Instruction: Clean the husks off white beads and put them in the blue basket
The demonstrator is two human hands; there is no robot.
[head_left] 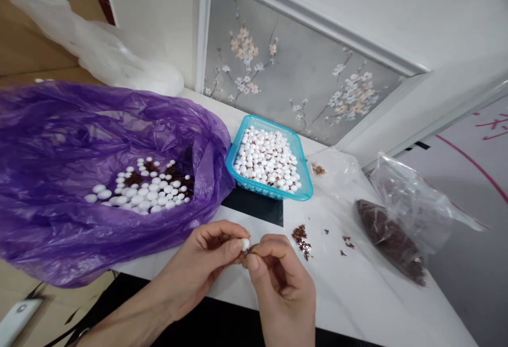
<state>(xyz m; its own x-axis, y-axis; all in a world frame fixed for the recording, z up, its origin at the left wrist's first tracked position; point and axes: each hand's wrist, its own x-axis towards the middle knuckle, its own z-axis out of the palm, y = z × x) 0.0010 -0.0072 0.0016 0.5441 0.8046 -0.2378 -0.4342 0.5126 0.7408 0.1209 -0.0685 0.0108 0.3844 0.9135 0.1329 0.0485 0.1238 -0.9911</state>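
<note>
Between the thumb and index finger of my left hand (214,254) is a small white ball (246,243). My right hand (281,278) meets it from the right, thumb and forefinger pinched close beside the ball; a small brownish bit seems to be at those fingertips, too small to name. Behind my hands stands a blue plastic basket (308,188) filled with white balls (268,156), some with reddish-brown specks. To the left, an open purple plastic bag (159,111) contains more white balls and dark brown pieces. A little pile of reddish-brown pieces (302,241) lies right of my hands.
A clear bag of brown pieces (389,238) lies on the white table (341,294) at the right. Another clear plastic bag (337,164) is behind the pile. A floral panel (286,66) borders the table's back. White plastic wrap (115,56) rests behind the purple bag.
</note>
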